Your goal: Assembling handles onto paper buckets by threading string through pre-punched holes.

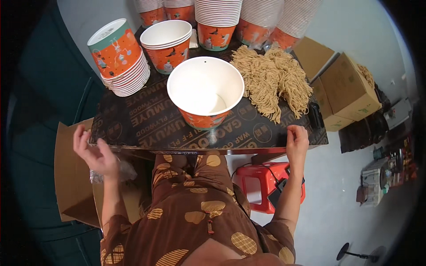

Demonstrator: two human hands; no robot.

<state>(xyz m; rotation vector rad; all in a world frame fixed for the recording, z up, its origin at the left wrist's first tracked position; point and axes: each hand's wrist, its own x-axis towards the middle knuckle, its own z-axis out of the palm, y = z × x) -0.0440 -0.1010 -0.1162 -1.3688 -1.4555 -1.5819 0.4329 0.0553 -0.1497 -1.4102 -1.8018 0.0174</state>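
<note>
A large orange paper bucket (205, 88) with a white inside stands upright, mouth up, near the middle of the black printed board table (146, 128). A small dark hole shows near its far rim. My left hand (95, 153) is raised at the table's left front corner, fingers apart and holding nothing. At the right front edge is my right hand (298, 141), its thumb and fingers pinched together; whatever they may hold is too small to make out. Beyond it lie bundles of tan string (273, 80) on the table's right side.
At the back left are an upside-down stack of buckets (116, 55) and an upright stack (166, 46). Taller stacks (217, 20) line the back. Cardboard boxes stand at left (73, 177) and right (348, 88). A red stool (262, 186) is under the table's right side.
</note>
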